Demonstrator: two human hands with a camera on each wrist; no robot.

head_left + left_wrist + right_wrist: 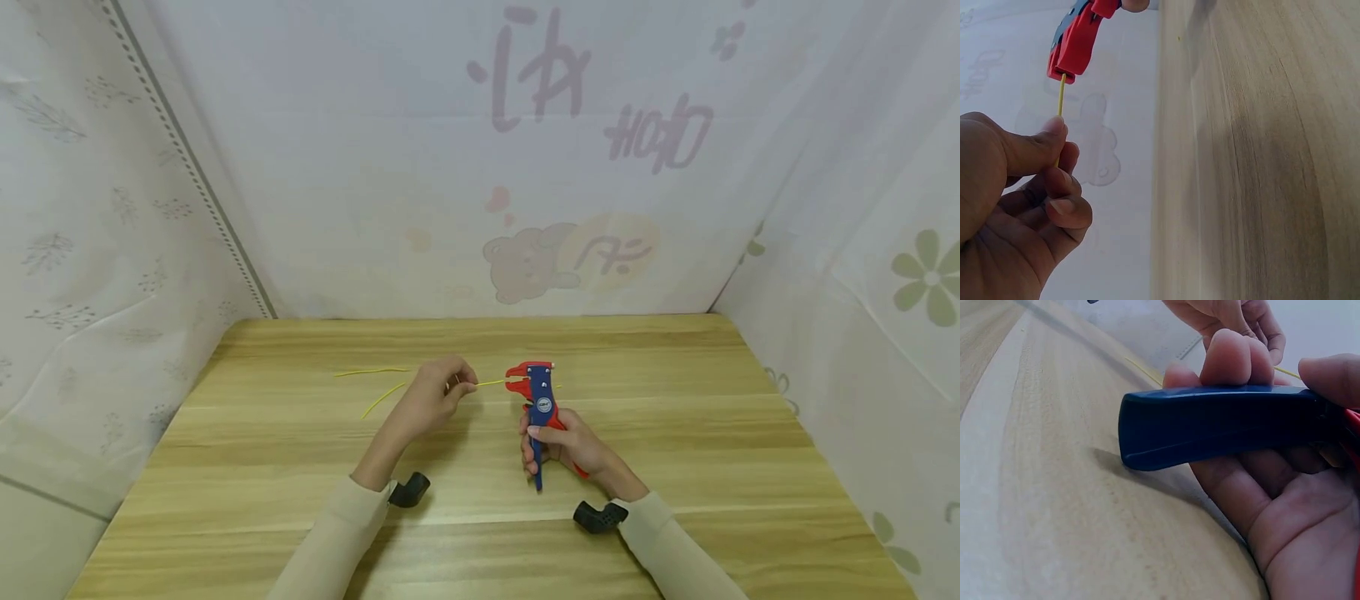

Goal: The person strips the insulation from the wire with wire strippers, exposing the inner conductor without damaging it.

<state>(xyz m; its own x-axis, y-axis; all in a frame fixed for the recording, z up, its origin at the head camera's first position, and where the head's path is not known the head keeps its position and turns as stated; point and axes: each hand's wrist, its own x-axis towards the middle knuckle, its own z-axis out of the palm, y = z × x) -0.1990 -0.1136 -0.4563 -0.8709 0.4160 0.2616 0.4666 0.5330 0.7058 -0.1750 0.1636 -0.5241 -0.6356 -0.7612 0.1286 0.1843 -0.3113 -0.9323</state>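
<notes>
My left hand pinches a thin yellow wire between thumb and fingers. The wire runs rightward to the red jaws of a wire stripper, its tip right at their opening. The wire's tail comes out on the left side of the hand. My right hand grips the stripper by its handles, fingers curled round the blue handle, which has a red one beside it. In the head view the stripper stands with its head pointing away from me and its jaws turned left.
Another yellow wire lies on the wooden table, left of and beyond my left hand. A tiny yellow piece shows just right of the stripper. Printed cloth hangs behind the table and along both sides.
</notes>
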